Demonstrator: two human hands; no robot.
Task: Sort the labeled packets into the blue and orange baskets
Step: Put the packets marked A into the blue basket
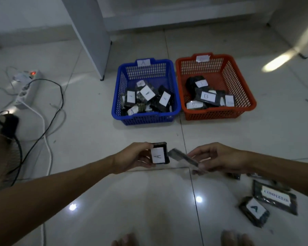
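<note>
From the head camera, your left hand [132,158] holds a dark packet with a white "A" label [159,153]. Your fingers and thumb are curled round its left side, and it is up off the floor [96,132]. Your right hand [219,158] pinches a second packet [182,158] by its right end. This one is blurry and turned edge-on, so its letter cannot be read. The two packets are just beside each other, between your hands.

Farther away on the floor sit two baskets side by side, touching. The blue basket [146,118] is on the left and has an "A" tag on its back rim. It holds a pile of dark packets with white labels, and some show an "A". The orange basket [215,114] is on the right. The tag on its back rim is too blurry to read. It holds dark packets too, and one shows a "B".

By your right arm, more packets lie on the floor. One shows an "A" [254,211], and one just behind it has a long printed label [276,197].

On the far left are a white power strip [28,87] with a red light and some black and white cables [48,121].
</note>
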